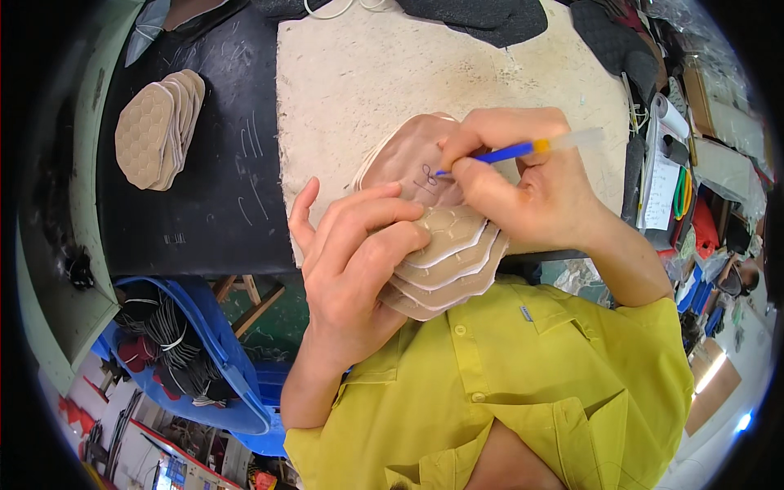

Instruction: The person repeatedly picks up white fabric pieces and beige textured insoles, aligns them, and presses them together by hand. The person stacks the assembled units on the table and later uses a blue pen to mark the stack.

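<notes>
My right hand (531, 175) is closed round a slim pen (506, 153) with a blue front part, a yellow band and a clear rear end. Its tip rests on or just over the smooth pinkish-beige side of a rounded padded piece (400, 155), next to handwritten dark marks. My left hand (351, 253) grips a fanned stack of beige padded pieces (449, 282), fingers bent over the top and little finger sticking out. Those nearer pieces show a stitched hexagon pattern and white edges. The left thumb is hidden beneath the stack.
A cream work mat (367, 73) covers the black table (237, 229). On the left lies another stack of beige hexagon-quilted pieces (147, 135). Below the table's edge stands a blue bin (208, 314) holding dark cord bundles. Dark fabric (482, 20) lies at the far edge; papers (660, 192) are at right.
</notes>
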`<state>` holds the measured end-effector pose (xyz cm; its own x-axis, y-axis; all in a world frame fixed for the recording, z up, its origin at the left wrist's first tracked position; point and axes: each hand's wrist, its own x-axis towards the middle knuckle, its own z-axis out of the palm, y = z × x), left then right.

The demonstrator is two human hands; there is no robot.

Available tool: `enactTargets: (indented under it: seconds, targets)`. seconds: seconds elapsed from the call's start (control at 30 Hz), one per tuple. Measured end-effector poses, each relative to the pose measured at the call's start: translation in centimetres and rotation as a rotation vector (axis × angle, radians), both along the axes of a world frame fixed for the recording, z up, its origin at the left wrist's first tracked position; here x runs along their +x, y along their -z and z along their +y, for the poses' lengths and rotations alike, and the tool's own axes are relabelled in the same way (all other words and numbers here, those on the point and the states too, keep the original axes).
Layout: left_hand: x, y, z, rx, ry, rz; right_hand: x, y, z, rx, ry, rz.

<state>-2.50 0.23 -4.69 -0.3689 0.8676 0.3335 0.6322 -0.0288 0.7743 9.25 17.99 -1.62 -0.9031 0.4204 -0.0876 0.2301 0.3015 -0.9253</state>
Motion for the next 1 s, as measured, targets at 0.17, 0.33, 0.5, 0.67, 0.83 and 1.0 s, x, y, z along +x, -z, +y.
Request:
enactTargets:
  seconds: [0.17,0.33,0.5,0.67,0.83,1.0]
  targets:
    - [-0.1,-0.3,-0.1,-0.046,0.021,0.0,0.2,0.2,0.2,-0.044,0.045,0.007]
    - [-0.5,-1.3,0.8,-0.122,-0.05,0.116,0.0,-0.5,0.5,-0.023,0.03,-0.041]
    - [-0.9,-2.6,1.1,-0.303,-0.029,0.017,0.7,0.0,2.2,-0.278,0.317,0.34]
    - [-0.9,-1.8,0.3,-0.124,0.07,-0.124,1.1,-0.2,1.6,-0.365,0.132,0.091]
    - [-0.9,-0.5,-0.1,-0.096,0.083,-0.174,0.0,0.6,0.4,-0.219,0.01,-0.052]
    - [-1.0,-0.5,0.0,-0.097,0.085,-0.119,0.1,0.9,0.1,-0.133,-0.018,0.001]
